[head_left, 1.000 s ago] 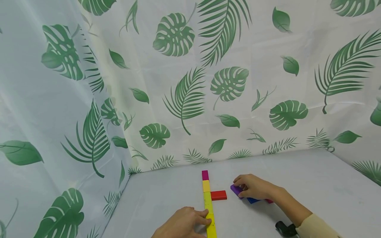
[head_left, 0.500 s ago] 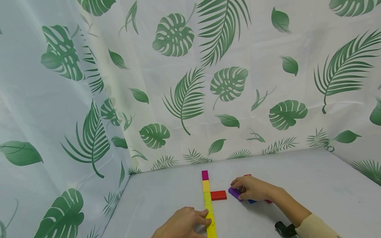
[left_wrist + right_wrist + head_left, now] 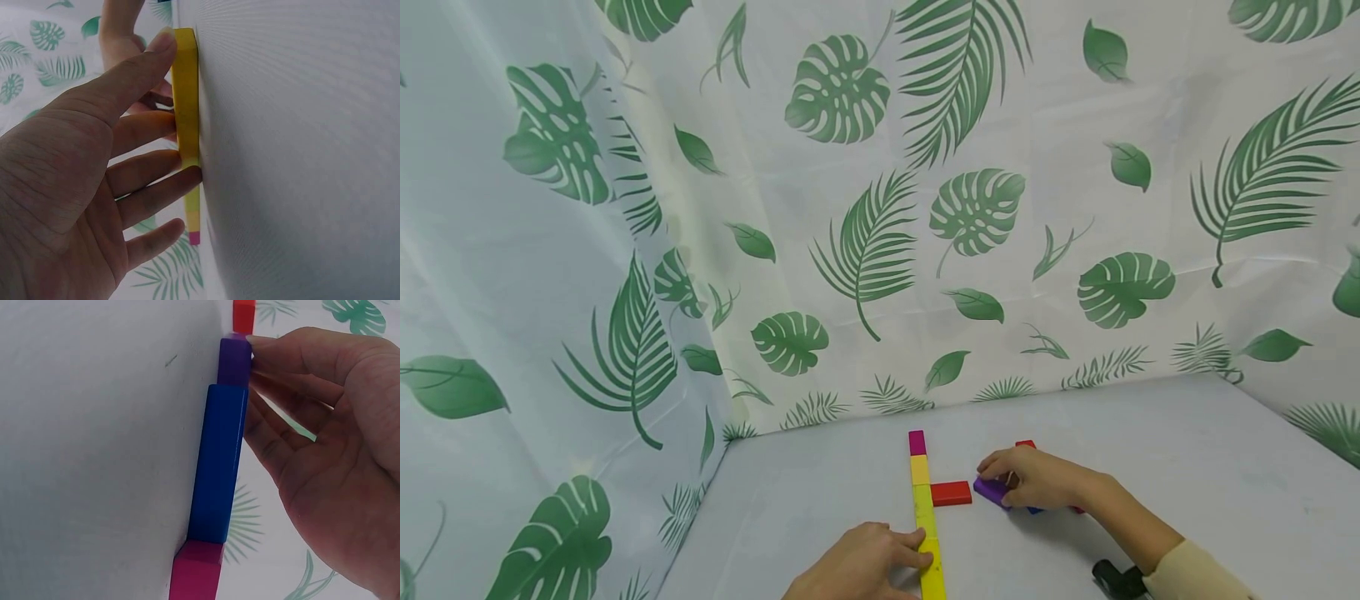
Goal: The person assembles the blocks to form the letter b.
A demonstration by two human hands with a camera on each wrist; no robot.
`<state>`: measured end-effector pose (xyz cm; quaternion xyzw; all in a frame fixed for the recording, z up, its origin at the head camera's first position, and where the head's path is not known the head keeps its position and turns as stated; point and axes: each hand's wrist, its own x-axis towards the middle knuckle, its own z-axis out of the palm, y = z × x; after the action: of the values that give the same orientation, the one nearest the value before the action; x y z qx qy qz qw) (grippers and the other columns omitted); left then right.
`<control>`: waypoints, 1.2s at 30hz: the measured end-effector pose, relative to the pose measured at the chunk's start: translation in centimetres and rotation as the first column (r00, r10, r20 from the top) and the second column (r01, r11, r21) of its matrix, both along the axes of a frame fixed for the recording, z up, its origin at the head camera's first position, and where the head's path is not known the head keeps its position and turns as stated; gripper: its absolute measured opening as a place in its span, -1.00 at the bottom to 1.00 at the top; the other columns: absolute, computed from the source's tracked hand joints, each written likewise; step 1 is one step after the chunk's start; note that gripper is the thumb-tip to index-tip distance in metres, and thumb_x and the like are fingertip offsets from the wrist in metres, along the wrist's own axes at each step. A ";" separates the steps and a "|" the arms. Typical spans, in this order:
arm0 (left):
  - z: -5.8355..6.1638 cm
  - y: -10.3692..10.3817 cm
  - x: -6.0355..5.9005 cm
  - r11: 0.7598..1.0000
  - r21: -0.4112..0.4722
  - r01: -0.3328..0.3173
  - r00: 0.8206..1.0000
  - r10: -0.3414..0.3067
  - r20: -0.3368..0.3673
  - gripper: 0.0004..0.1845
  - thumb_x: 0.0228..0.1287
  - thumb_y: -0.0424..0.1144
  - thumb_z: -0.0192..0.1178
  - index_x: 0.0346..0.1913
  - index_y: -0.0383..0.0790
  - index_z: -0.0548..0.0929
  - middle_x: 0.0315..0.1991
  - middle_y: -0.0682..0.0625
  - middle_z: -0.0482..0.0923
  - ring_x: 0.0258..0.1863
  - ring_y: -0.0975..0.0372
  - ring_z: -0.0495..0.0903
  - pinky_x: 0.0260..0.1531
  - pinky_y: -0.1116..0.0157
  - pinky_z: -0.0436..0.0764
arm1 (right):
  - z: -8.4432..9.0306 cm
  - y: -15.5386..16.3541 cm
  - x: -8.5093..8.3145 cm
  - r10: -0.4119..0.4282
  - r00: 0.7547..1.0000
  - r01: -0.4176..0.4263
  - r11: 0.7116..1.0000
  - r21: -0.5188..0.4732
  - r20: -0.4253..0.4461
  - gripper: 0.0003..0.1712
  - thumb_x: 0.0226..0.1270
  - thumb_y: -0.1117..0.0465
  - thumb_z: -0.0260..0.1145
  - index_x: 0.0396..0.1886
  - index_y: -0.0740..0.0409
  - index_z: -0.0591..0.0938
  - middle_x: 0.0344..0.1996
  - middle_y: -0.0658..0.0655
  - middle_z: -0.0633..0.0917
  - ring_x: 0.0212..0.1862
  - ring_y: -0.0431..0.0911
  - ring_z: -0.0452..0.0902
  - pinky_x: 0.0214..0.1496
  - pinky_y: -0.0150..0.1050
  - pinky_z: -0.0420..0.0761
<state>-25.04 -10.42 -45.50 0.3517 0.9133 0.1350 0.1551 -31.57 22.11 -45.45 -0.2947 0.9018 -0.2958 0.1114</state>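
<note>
Nearest to you, your left hand [image 3: 861, 567] lies flat on the table [image 3: 1187, 467], fingers nearly straight. Its fingertips [image 3: 164, 44] press against the left side of the yellow bar [image 3: 932, 568], which is the near end of a thin row of blocks [image 3: 922, 500]. The row runs straight away from you: yellow, then lighter yellow pieces, then a magenta cube [image 3: 917, 442] at the far end. In the left wrist view the hand does not curl around the bar; it only touches the bar from the side.

A little farther, a red block [image 3: 951, 493] lies across the row, with its long axis left to right. Its left end touches the right side of the row.

Just to the right of the red block is the purple block [image 3: 991, 489]. Your right hand [image 3: 1041, 477] covers it from above, and the fingertips [image 3: 265, 347] pinch it lightly at its top edge. It is the thing nearest to this hand, and a narrow gap stays between it and the red block. Its long axis seems to go left to right, a bit slanted, but the hand hides most of it.

In the right wrist view a blue block [image 3: 219, 469] continues from the purple one, and a magenta block [image 3: 197, 572] comes after it. Behind the hand, a second small red piece [image 3: 1025, 445] is partly visible.
</note>
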 end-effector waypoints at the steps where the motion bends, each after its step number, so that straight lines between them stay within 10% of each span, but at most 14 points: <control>1: 0.0 0.0 0.0 1.000 -0.001 0.002 1.000 -0.002 -0.002 -0.49 0.21 0.27 0.42 0.21 0.31 0.72 0.29 0.36 0.59 -0.21 0.50 0.48 -0.05 0.43 0.61 | 0.0 0.0 0.0 -0.001 1.000 0.001 1.000 0.001 0.003 -0.60 0.29 0.29 0.49 0.13 0.05 0.77 0.22 0.08 0.69 0.05 -0.04 0.64 0.12 -0.01 0.70; 36: -0.2 0.1 0.1 1.000 -0.007 0.010 1.000 -0.010 -0.029 -0.46 0.17 0.31 0.42 0.22 0.31 0.71 0.28 0.34 0.60 -0.26 0.50 0.45 -0.11 0.47 0.57 | 0.2 -0.4 0.5 -0.009 0.999 0.008 0.999 0.033 0.038 -0.56 0.25 0.34 0.47 0.13 0.02 0.78 0.20 -0.05 0.71 0.06 -0.12 0.63 0.11 -0.10 0.72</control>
<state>-24.94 -10.35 -45.65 0.3575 0.9142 0.1258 0.1437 -31.03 21.74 -45.30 -0.2831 0.9056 -0.2868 0.1322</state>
